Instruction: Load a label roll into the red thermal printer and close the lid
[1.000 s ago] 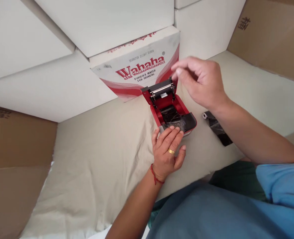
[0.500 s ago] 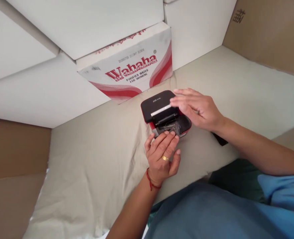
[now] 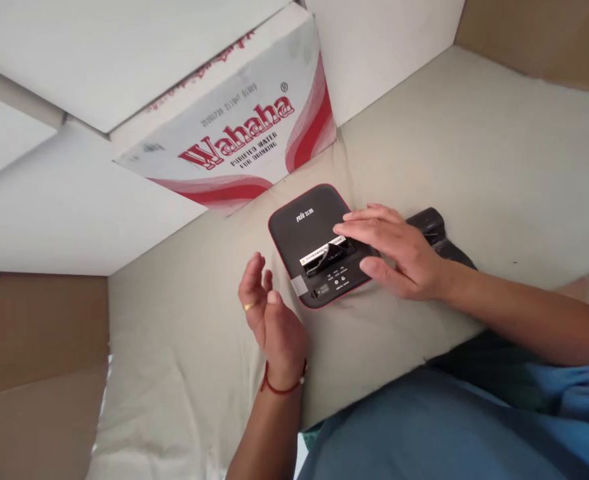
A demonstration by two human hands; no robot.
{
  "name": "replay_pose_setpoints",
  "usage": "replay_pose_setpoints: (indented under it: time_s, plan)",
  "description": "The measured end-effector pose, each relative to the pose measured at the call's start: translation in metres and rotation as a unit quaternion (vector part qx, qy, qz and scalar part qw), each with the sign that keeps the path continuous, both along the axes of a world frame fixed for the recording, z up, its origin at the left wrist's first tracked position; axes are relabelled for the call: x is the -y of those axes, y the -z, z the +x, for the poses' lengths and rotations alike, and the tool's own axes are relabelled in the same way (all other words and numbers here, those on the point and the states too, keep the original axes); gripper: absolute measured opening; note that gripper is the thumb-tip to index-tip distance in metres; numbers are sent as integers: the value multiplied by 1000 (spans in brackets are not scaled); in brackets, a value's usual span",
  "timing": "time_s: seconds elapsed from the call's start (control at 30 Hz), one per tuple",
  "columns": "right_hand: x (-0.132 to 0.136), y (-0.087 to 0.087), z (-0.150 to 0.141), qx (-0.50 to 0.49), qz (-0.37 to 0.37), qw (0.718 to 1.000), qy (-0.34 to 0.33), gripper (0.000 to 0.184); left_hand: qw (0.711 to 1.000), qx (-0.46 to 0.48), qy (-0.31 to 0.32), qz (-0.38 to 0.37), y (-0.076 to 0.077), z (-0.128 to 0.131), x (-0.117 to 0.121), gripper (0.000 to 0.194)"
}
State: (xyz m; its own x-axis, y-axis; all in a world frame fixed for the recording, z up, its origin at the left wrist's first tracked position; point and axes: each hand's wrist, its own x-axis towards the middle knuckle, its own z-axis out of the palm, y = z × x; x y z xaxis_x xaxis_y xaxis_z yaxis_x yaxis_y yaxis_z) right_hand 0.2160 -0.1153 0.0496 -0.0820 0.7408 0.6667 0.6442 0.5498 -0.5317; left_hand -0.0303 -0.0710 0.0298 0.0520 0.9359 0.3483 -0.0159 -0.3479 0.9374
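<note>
A small black label printer (image 3: pixel 299 233) with red edging sits on the cloth-covered table, its lid down. Dark crumpled plastic film (image 3: pixel 328 256) sticks up out of the slot in its top, beside a white strip with printing. My right hand (image 3: pixel 394 250) rests over the printer's right side, fingers stretched out, fingertips on or just above the lid; it holds nothing. To the left of the printer my left hand (image 3: pixel 274 313) is raised off it, fingers loosely curved and apart, with nothing in it. A ring and a red cord bracelet are on that arm.
A white and red Wahaha water carton (image 3: pixel 244 133) stands behind the printer, among white boxes. Behind my right hand lies a black object (image 3: pixel 432 227), partly hidden by my arm. Brown cardboard (image 3: pixel 39 333) borders the left side, more (image 3: pixel 549 47) the far right.
The printer's lid, raised before, is now down. My left hand has moved off the printer's front to its left. My right hand stays at the lid's right side. The view has shifted.
</note>
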Motion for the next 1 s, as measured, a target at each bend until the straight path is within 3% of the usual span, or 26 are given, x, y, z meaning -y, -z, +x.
replay_pose_setpoints:
  time_s: [0.1, 0.2, 0.37, 0.53, 0.7, 0.9, 1.0]
  plan:
    - [7, 2, -3, 29, -3, 999, -27, 51, 985, 88, 78, -127, -1, 5, -6, 53]
    - [13, 2, -2, 26, -1, 999, -43, 44, 970, 116, 135, -167, -4, 10, -7, 66]
    - [19, -3, 1, 19, 29, 998, -49, 33, 959, 133, 165, -188, -8, 16, -7, 80]
    - [21, -10, 0, 32, 66, 997, -33, 24, 964, 88, 169, -186, 3, 10, -15, 89]
    - [19, -15, 0, 43, 74, 995, -46, 19, 970, 38, 172, -166, 10, 6, -22, 79]
    - [15, -13, -2, 49, 88, 994, -36, 16, 977, 45, 140, -153, 12, 11, -23, 77]
    - [16, -20, -3, 77, 96, 992, -25, 15, 978, 43, 152, -133, 16, 14, -21, 76]
